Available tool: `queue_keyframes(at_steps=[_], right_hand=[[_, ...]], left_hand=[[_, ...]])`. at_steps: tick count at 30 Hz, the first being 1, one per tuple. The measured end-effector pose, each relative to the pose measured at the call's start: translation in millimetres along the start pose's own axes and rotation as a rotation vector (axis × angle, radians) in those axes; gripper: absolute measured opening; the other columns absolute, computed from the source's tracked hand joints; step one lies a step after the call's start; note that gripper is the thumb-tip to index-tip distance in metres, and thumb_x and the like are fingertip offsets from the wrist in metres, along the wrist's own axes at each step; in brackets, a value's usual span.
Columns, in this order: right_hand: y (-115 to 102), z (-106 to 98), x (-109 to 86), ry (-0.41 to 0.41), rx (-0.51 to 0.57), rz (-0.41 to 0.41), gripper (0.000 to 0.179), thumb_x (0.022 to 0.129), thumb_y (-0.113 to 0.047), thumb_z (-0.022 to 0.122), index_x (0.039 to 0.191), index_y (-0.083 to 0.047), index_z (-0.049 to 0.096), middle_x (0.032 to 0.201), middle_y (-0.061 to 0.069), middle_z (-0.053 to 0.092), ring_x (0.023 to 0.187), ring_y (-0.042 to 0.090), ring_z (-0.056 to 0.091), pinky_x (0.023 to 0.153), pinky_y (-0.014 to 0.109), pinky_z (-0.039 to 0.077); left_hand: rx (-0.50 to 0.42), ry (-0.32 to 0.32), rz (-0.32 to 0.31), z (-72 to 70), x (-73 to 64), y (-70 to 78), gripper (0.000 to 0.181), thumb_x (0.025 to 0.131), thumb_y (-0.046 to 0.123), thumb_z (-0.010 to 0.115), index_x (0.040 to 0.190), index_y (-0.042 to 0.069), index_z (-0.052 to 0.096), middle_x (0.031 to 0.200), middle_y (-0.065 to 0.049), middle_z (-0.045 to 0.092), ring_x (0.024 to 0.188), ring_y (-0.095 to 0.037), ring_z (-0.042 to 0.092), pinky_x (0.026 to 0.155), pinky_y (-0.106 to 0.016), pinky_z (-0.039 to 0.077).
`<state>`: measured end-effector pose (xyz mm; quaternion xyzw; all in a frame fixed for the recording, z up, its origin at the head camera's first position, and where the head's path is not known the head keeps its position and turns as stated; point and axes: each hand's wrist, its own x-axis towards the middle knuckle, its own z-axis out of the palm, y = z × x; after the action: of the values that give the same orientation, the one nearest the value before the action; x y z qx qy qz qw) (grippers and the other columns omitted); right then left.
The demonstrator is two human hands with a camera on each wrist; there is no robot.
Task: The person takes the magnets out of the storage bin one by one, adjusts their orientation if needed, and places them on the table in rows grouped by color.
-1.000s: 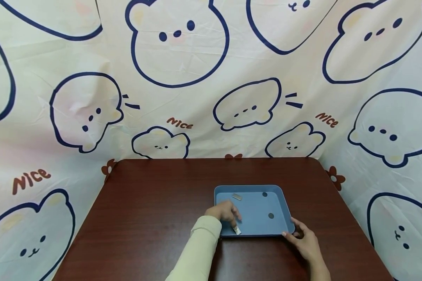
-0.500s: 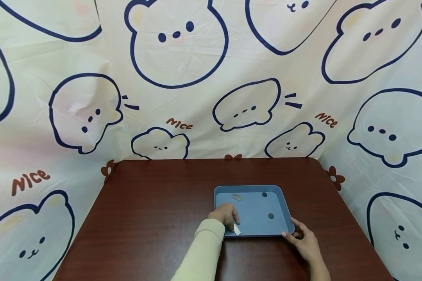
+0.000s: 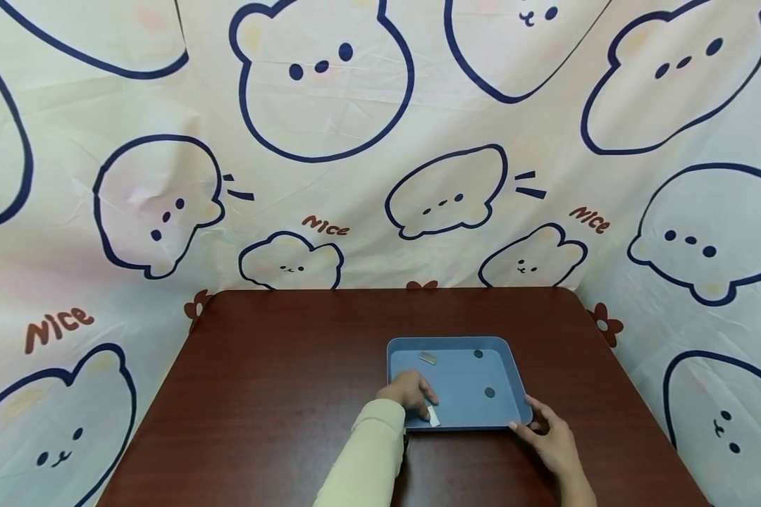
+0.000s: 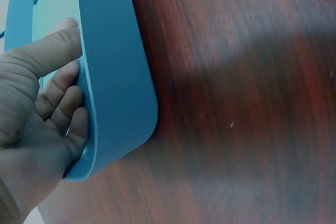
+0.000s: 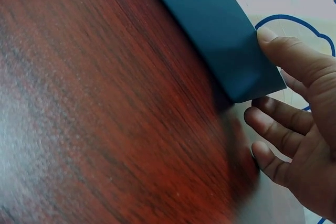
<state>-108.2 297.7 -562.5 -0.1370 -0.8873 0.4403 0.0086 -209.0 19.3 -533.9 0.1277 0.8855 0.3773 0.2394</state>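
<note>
A shallow blue rectangular tray (image 3: 459, 415) sits on the table. My left hand (image 3: 409, 391) reaches over its left side, with thumb and forefinger at a small white strip (image 3: 434, 418) near the front wall. In the left wrist view the other fingers (image 4: 65, 106) curl inside the tray wall, which hides the fingertips' hold on the strip. My right hand (image 3: 554, 440) grips the tray's front right corner, thumb (image 5: 268, 35) on the wall's upper edge. Also in the tray lie a small grey rectangular piece (image 3: 428, 358) and two dark round discs, one far disc (image 3: 478, 354) and one nearer disc (image 3: 490, 393).
The dark brown wooden table (image 3: 279, 394) extends around the tray, mostly to its left. Behind and at both sides hangs a pale cloth (image 3: 361, 183) printed with blue bear outlines.
My left hand has shifted slightly to the right inside the tray, and the white strip has moved a little right with it. The right hand keeps its place on the corner.
</note>
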Motion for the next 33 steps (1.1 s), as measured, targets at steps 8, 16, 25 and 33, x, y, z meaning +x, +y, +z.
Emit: queue_keyframes(at_steps=[8,16,25,33], right_hand=[[0,0,-2.3,0.013,-0.002,-0.005,0.073,0.074,-0.035,0.078,0.135,-0.008,0.048,0.111,0.017,0.058,0.084,0.02,0.057,0.069,0.034,0.044],[2,1,-0.1,0.009,-0.009,-0.009,0.072,0.076,-0.034,0.078,0.135,-0.008,0.047,0.113,0.017,0.057,0.086,0.021,0.056,0.069,0.033,0.044],[0,1,0.0,-0.005,0.001,-0.001,0.072,0.077,-0.035,0.077,0.136,-0.008,0.046,0.119,0.02,0.054,0.091,0.024,0.056,0.07,0.034,0.045],[-1,0,-1.7,-0.003,-0.001,-0.008,0.073,0.076,-0.035,0.077,0.136,-0.007,0.046,0.12,0.022,0.054,0.089,0.024,0.057,0.069,0.033,0.045]], left_hand=[[0.055,0.007,0.011,7.7,-1.0,-0.4,0.022,0.063,-0.005,0.082,0.07,0.015,0.075,0.078,0.005,0.063,0.069,-0.012,0.053,0.055,-0.029,0.046],[0.039,0.089,0.002,11.3,-2.2,1.1,0.017,0.063,0.005,0.085,0.069,0.014,0.073,0.071,0.006,0.059,0.062,-0.013,0.049,0.055,-0.028,0.043],[-0.123,0.221,-0.085,13.9,4.6,-0.4,0.022,0.06,0.001,0.086,0.075,0.012,0.074,0.077,0.001,0.061,0.069,-0.017,0.055,0.061,-0.034,0.048],[-0.121,0.245,-0.092,16.0,5.7,0.6,0.026,0.056,-0.003,0.086,0.074,0.012,0.076,0.077,0.001,0.063,0.072,-0.016,0.055,0.06,-0.03,0.047]])
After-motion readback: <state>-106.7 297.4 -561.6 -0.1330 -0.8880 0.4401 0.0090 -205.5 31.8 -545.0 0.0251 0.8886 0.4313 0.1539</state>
